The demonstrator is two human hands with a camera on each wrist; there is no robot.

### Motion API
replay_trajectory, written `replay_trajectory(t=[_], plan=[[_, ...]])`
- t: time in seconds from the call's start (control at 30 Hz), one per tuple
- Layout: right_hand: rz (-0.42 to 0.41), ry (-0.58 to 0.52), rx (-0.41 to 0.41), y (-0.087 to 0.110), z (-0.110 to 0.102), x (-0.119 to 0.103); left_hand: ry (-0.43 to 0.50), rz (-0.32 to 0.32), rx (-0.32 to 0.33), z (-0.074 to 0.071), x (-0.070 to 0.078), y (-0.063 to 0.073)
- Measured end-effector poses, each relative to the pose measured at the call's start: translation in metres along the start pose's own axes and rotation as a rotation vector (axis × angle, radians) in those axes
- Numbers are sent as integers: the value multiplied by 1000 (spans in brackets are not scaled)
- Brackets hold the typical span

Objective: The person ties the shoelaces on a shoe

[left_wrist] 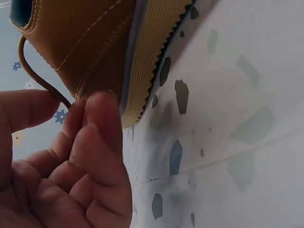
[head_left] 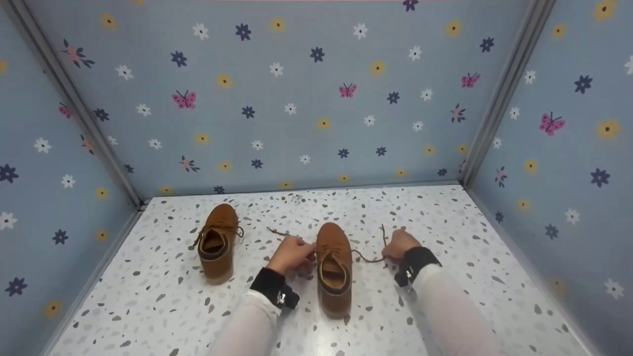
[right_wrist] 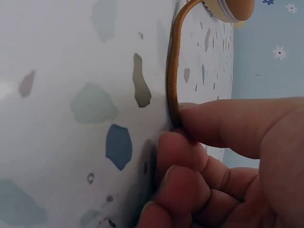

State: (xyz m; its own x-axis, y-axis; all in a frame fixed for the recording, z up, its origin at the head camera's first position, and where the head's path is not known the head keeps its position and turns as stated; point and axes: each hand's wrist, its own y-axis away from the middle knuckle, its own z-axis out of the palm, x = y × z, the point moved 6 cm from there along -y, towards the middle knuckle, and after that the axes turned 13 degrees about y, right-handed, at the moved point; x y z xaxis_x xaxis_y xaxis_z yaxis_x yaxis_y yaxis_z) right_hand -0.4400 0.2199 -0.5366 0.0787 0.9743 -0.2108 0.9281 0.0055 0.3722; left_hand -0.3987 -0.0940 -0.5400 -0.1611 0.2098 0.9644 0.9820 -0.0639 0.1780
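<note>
The brown shoe (head_left: 334, 247) stands on the speckled surface (head_left: 376, 306) between the left hand (head_left: 293, 254), pinching the left lace (left_wrist: 29, 70) just beside it, and the right hand (head_left: 401, 244), pinching the right lace (right_wrist: 174, 61) farther out.

Left hand (head_left: 292, 255) and right hand (head_left: 401, 244) were bare. Sleeves (head_left: 455, 314) were long, off-white, plain; left cuff (head_left: 265, 300) slightly wrinkled. Wide black wristbands (head_left: 267, 280) sat just past them, each carrying a small black device (head_left: 293, 298) with shiny silver-looking fittings (head_left: 282, 298).
</note>
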Motion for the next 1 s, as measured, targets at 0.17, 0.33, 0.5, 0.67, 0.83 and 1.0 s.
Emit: replay_trajectory(t=[0.17,0.33,0.5,0.67,0.83,1.0], plan=[[-6,0,9,-4,2,0,58,8,9,-1,0,2],[-49,-73,34,-1,-1,-3,172,15,-30,1,0,5],[-144,-361,44,11,1,-15,209,45,-36,1,3,9],[-239,-656,-66,20,16,-37,244,25,-92,4,5,13],[-287,-783,-115,26,27,-57,203,32,-130,7,10,16],[-297,-766,-94,31,26,-63,158,40,-155,10,10,17]])
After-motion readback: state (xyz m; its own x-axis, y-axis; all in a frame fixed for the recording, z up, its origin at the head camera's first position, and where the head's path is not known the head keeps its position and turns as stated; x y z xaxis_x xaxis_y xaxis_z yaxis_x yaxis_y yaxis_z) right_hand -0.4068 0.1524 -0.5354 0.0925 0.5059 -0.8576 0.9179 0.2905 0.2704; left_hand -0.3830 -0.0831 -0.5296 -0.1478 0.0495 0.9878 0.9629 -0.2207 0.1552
